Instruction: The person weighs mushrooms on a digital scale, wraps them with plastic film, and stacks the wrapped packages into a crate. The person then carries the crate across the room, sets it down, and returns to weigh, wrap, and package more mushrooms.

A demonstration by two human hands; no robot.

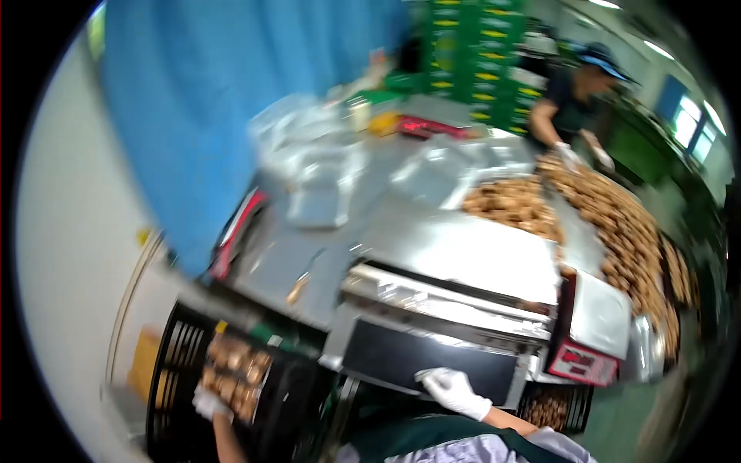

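Note:
My left hand (211,403), in a white glove, is at the lower left over a black crate (176,347). It touches the edge of clear-wrapped packs of brown pieces (238,370) inside the crate; its fingers are blurred. My right hand (451,391), also gloved in white, lies over the black front panel (401,356) of a metal machine (463,247), with its fingers stretched out and nothing in them.
Clear trays (320,185) lie on the metal table (370,181). A red scale (587,363) stands right of the machine. Brown pieces (617,231) are heaped at the right, where a gloved co-worker (567,116) leans in. Green crates (471,62) are stacked behind.

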